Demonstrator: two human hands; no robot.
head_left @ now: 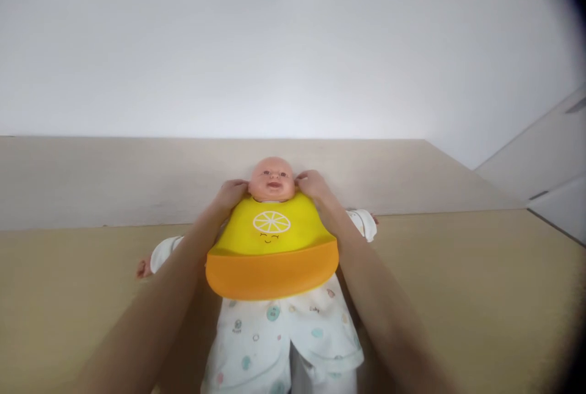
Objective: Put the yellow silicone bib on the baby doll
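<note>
A bald baby doll (273, 179) lies on its back, in white clothes (279, 339) with small coloured prints. Over its chest is a yellow bib (274, 238) with a white citrus slice and an orange pocket (273, 275). My left hand (232, 191) is beside the doll's neck, at the bib's upper corner on the left, fingers closed. On the other side of the neck, my right hand (310, 182) has its fingers pinched at the bib's upper edge. What lies between my fingertips is too small to make out. The bib's ends behind the neck are hidden.
The doll rests on a light wooden surface (458, 284). Behind its head rises a low wooden panel (114, 180), with a white wall beyond. The doll's arms stretch out to both sides, partly behind my forearms. White panels stand at the far right.
</note>
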